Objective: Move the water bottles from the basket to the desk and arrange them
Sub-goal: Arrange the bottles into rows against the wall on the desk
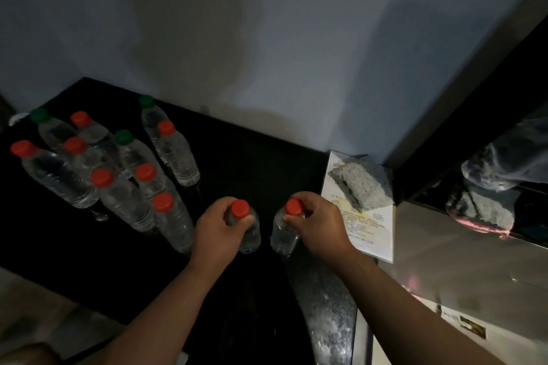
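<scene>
Left fingers (226, 212) pinching neck of upright red-capped bottle (250, 235) at surface (252, 157) near edge, right fingers (307, 201) pinching neighbour bottle (283, 235) just beside; arranged cluster (118, 201) lying leftward

1. The room is dim; a pale grey wall (296, 24) carries soft, blurry shadows
2. A black desk (252, 157) with a glossy top meets that wall
3. At the right, a dark frame (474, 121) runs slantwise above a shiny metal surface (444, 261)
4. Pale floor (44, 299) shows at lower left, past the desk's edge
</scene>
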{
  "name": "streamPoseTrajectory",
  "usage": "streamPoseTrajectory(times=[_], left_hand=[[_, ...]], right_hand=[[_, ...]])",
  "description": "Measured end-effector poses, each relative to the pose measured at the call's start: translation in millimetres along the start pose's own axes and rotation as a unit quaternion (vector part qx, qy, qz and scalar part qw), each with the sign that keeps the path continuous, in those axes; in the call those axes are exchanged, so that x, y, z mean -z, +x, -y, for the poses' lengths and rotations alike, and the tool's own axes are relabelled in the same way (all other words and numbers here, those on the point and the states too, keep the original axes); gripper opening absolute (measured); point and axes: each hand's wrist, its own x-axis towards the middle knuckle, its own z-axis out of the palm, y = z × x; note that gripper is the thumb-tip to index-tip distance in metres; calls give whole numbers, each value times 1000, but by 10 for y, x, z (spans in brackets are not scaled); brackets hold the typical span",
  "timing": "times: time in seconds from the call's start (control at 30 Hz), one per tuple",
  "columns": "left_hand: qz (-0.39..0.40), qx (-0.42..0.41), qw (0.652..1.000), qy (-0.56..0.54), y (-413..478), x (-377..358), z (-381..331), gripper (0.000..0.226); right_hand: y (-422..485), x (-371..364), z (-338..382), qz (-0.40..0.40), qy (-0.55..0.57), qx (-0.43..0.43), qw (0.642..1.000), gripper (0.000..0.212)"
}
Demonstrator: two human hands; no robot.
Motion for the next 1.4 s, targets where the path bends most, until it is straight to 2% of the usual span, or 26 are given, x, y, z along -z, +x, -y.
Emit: streamPoseTrajectory(times=[0.2,0.37,0.63,1.0,1.4], left_hand=[[48,-38,998,33,68,-54,59,33],[94,-29,993,68,73,-86,198,76],[84,-56,995,22,257,-110,164,52],[34,-87,995,19,596,-199,213,52],[49,-85,995,32,634,-170,189,54]], right_hand=[[-10,16,-78,39,-29,24,999,40],[-13,-35,-139,93,-49,12,994,51],[57,-62,-177,74,-35,10,997,55],[319,-143,-159,58,-7,15,998,54],[329,-138,-174,68,-34,41,996,53]])
